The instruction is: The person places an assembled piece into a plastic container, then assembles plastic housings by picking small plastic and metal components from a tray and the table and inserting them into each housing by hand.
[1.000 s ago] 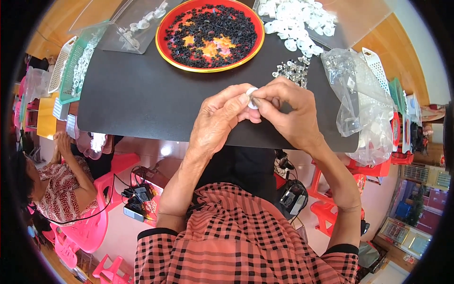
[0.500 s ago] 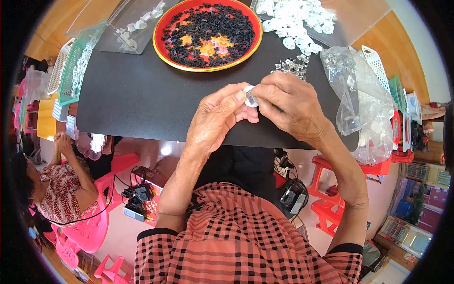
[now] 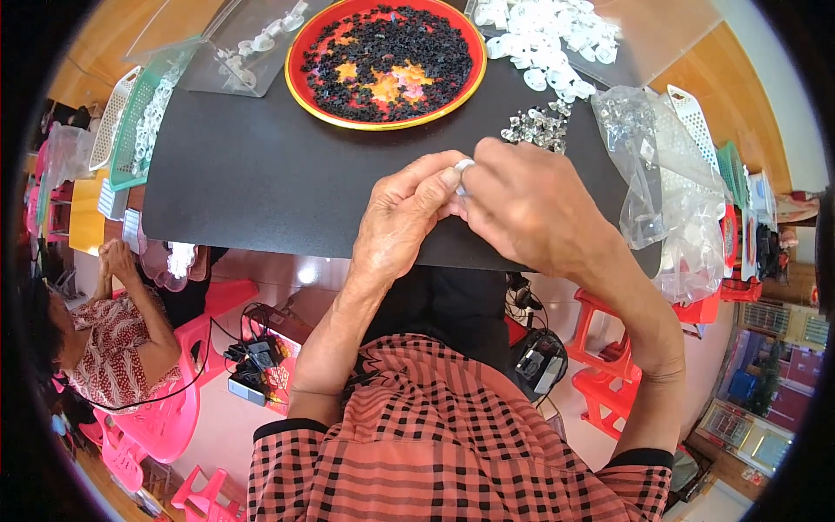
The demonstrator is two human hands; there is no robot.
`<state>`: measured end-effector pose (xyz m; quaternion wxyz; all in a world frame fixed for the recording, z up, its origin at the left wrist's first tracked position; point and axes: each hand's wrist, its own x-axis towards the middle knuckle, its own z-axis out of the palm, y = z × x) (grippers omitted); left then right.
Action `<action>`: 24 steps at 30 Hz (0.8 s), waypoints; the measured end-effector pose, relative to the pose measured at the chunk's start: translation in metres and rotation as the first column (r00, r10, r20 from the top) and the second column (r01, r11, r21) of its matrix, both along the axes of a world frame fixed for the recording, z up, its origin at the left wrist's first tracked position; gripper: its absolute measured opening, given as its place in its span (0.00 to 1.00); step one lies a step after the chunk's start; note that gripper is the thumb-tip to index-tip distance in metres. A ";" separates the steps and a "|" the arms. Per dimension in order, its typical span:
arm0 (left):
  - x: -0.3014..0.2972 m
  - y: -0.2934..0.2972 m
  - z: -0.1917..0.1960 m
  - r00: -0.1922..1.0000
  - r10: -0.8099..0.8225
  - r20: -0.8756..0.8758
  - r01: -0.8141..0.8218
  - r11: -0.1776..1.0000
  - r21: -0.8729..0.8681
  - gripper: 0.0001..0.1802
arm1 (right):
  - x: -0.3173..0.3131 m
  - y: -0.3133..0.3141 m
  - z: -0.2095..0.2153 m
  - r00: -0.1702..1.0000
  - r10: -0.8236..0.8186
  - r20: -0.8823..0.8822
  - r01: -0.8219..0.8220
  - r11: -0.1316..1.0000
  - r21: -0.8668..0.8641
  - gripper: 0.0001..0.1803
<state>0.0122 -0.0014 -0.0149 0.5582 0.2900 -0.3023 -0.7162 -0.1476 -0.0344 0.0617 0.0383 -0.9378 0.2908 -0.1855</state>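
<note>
A small round white plastic part [image 3: 464,164] is pinched between the thumb and fingers of my left hand [image 3: 396,211], above the near part of the black table [image 3: 252,187]. My right hand [image 3: 537,200] is closed against the part's right side, slightly blurred. Its fingertips hide much of the part and whatever they may grip. Beyond my hands stands a red round tray [image 3: 477,87] with a yellow rim, spread with many small black pieces [image 3: 439,48]. Right of the tray lie small shiny metal pieces [image 3: 537,129] and a heap of white plastic parts [image 3: 557,43].
A clear plastic bag [image 3: 644,165] lies on the table's right edge. At the back left is a clear bin [image 3: 204,74], beside a green basket [image 3: 130,157] of white parts. Someone in a patterned top [image 3: 117,348] sits at left. Red stools [image 3: 604,396] stand at lower right.
My right hand has turned over the white part, covering more of it. Both hands have shifted slightly to the right, and the part shows smaller between them.
</note>
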 end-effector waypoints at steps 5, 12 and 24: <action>0.002 -0.002 0.003 0.993 -0.078 -0.084 0.078 0.997 -0.002 0.17 | -0.010 -0.008 0.002 0.928 -0.234 0.289 0.034 0.828 0.560 0.04; 0.004 -0.006 -0.001 0.983 -0.128 -0.129 0.125 0.992 -0.029 0.19 | -0.011 -0.006 -0.001 0.959 -0.114 0.259 0.015 0.934 0.357 0.06; 0.005 -0.005 0.003 0.986 -0.134 -0.097 0.130 0.990 -0.052 0.23 | -0.022 -0.003 -0.018 0.778 -0.486 0.399 -0.051 0.584 0.810 0.07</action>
